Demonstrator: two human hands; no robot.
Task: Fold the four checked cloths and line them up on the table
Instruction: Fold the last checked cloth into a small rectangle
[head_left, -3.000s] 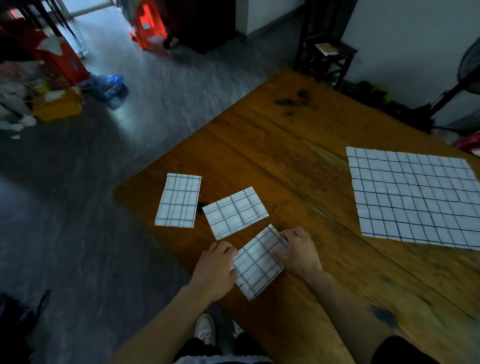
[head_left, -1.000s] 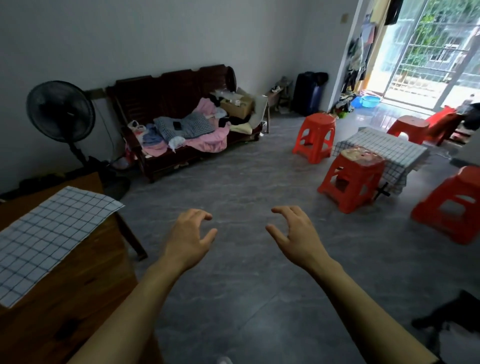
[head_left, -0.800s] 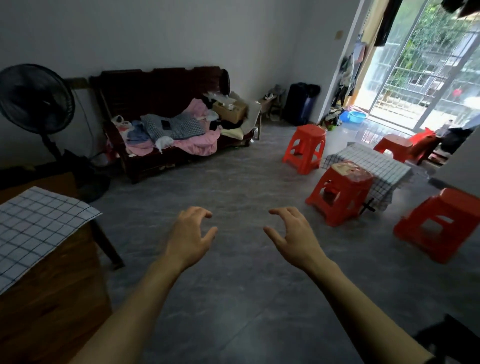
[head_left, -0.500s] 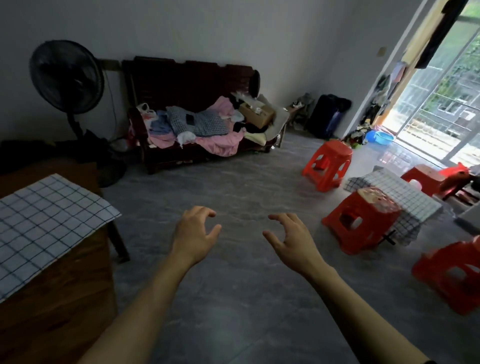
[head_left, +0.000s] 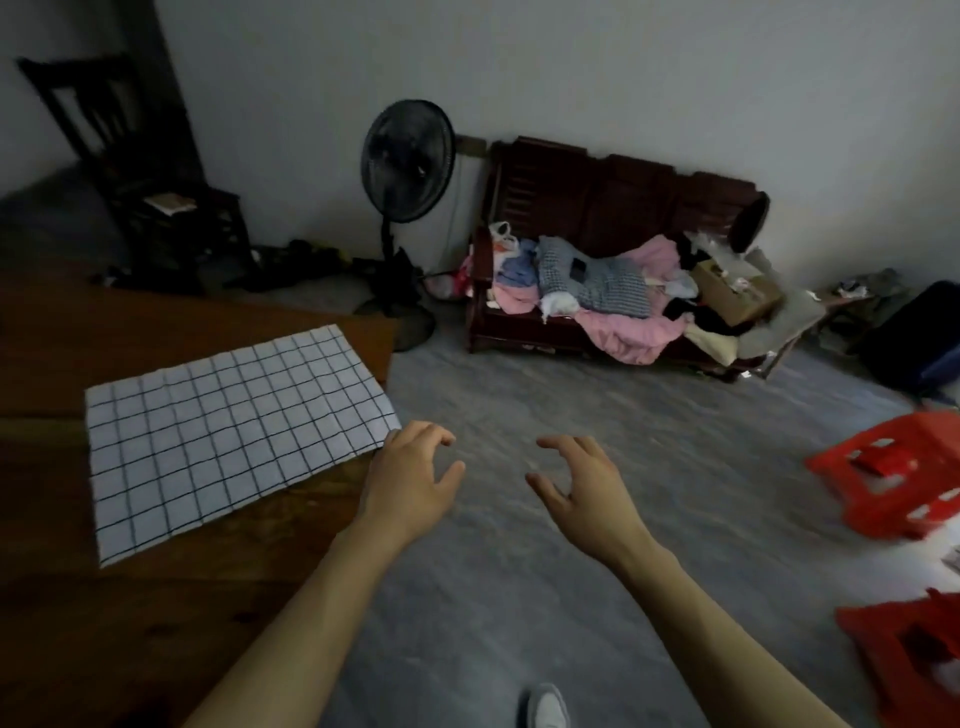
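One white checked cloth (head_left: 228, 436) lies spread flat on the brown wooden table (head_left: 93, 623) at the left, its right corner reaching the table's edge. My left hand (head_left: 410, 483) hovers right beside that corner with curled, parted fingers and holds nothing. Further right, my right hand (head_left: 582, 488) hangs over the grey floor, fingers apart and empty. The three folded cloths are out of view.
A black standing fan (head_left: 405, 208) and a dark chair (head_left: 150, 187) stand beyond the table. A dark wooden sofa (head_left: 613, 208) piled with clothes runs along the wall. Red plastic stools (head_left: 893, 478) sit at the right. My shoe (head_left: 545, 709) shows below.
Three seconds ago both hands pressed a folded cloth on the table. Since then the view swung out to the room and back left; the flat cloth now lies beside my left hand.
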